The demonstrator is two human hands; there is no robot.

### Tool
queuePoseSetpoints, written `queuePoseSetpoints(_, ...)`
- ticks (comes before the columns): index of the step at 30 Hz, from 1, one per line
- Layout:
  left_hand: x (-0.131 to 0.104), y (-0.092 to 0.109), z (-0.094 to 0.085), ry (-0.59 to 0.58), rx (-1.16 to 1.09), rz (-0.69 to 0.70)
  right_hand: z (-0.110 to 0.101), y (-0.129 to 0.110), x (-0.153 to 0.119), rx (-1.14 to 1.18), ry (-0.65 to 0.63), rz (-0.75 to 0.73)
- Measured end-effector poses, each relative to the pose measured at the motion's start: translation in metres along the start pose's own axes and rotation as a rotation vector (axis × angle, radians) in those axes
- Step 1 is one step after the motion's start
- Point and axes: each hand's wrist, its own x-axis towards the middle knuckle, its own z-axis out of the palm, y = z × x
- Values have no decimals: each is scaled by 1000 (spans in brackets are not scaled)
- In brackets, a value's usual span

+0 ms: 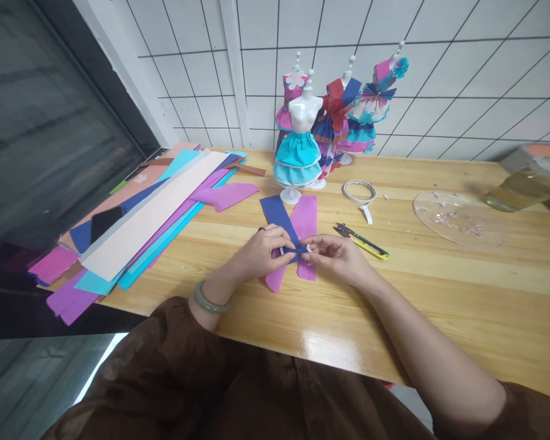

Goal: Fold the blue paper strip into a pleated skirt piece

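Note:
Between my two hands is a narrow folded dark blue paper strip (294,250), with small white bits near both its ends. The fingers of my left hand (266,249) pinch its left end. At the right end, my right hand (332,255) grips it between thumb and fingers. Under the hands, a wider blue strip (277,211) crosses a purple strip (306,215) on the table. Just behind them stands a small white mannequin (305,113) in a tiered turquoise skirt (297,160). Yellow-and-black thread snips (363,241) lie right of my right hand.
Stacked coloured paper sheets (151,214) cover the left of the wooden table, with a dark phone (106,223) on them. Several dressed mannequins (369,104) stand by the tiled wall. A tape roll (359,191), a clear plate (456,235) and a glass cup (527,186) are at right.

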Motion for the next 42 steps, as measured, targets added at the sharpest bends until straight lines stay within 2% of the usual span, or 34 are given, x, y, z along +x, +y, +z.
queuePoseSetpoints(17,0,-2,0,-72,-34,-9,1,-5,0,-173,-34,-61)
queuePoseSetpoints(21,-1,0,-1,-83,-58,-68,-1,-4,1,-148,5,-50)
queuePoseSetpoints(25,-3,5,-6,-98,-139,-209,-3,-8,1,-118,48,-59)
queuePoseSetpoints(28,-1,8,-11,-63,-174,-249,-3,-10,0,-108,66,-60)
queuePoseSetpoints(31,2,9,-14,37,-140,-194,-4,-9,-1,-156,74,-86)
queuePoseSetpoints(33,3,8,-13,46,-160,-156,-3,-8,-2,-253,62,-136)
queuePoseSetpoints(37,1,7,-7,-56,-248,-177,0,-9,-3,-434,22,-247)
queuePoseSetpoints(42,-3,7,1,-174,-469,-368,3,-11,-4,-519,66,-370)
